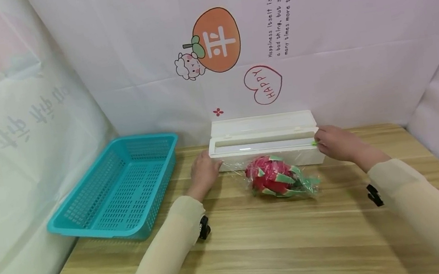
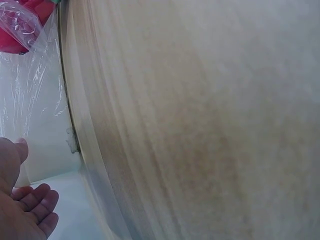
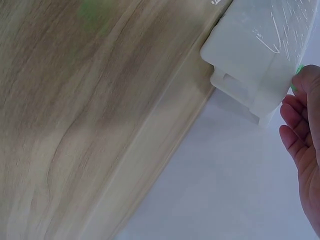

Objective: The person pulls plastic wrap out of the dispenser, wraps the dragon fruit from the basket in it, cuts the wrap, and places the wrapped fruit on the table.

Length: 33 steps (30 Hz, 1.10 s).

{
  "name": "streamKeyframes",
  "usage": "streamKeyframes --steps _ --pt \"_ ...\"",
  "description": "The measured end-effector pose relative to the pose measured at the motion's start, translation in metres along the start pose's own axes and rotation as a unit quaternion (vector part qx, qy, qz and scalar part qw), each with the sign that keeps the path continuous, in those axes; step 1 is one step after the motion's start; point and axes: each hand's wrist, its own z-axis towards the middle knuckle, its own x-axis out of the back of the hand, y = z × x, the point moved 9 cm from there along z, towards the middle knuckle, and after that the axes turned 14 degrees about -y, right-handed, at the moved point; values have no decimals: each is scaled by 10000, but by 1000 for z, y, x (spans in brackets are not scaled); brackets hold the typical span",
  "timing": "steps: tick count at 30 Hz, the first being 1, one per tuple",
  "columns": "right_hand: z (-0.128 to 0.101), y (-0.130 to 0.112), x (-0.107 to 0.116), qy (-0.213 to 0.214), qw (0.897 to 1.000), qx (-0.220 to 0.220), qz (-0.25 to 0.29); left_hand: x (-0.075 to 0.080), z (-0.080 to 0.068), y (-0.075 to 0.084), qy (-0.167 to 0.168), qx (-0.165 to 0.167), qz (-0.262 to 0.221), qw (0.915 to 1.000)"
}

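A long white cling film dispenser point(image 1: 269, 160) stands on the table with its lid raised. In front of it lies a dragon fruit point(image 1: 271, 176), pink with green-tipped scales, wrapped in clear cling film point(image 2: 30, 95) that runs up to the box front. My left hand point(image 1: 203, 173) grips the left end of the dispenser, thumb against its front corner and fingers curled round the end. At the other end my right hand point(image 1: 336, 141) pinches a small green slider point(image 1: 314, 143) on the box edge between thumb and forefinger; the other fingers curl loosely beside the box end.
To the left sits a turquoise plastic basket point(image 1: 151, 221) with perforated sides. The wooden table point(image 1: 261, 253) backs onto a white printed cloth point(image 1: 143, 73), which also hangs at both sides. A black wrist camera point(image 1: 204, 227) shows at the left sleeve.
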Motion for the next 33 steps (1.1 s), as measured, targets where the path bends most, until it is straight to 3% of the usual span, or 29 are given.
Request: streamKeyframes --steps 5,11,21,33 --pt "-3 5 -1 -116 9998 -139 86 -1 1 2 3 -59 -7 10000" --pt "-14 6 3 222 9997 72 18 -4 1 6 -11 -99 -25 9999" --pt "-14 16 -3 -180 9980 -536 297 0 2 0 -43 -18 60 10000" --pt "-22 10 0 395 9940 -846 568 2 1 -3 -188 -24 80 9998"
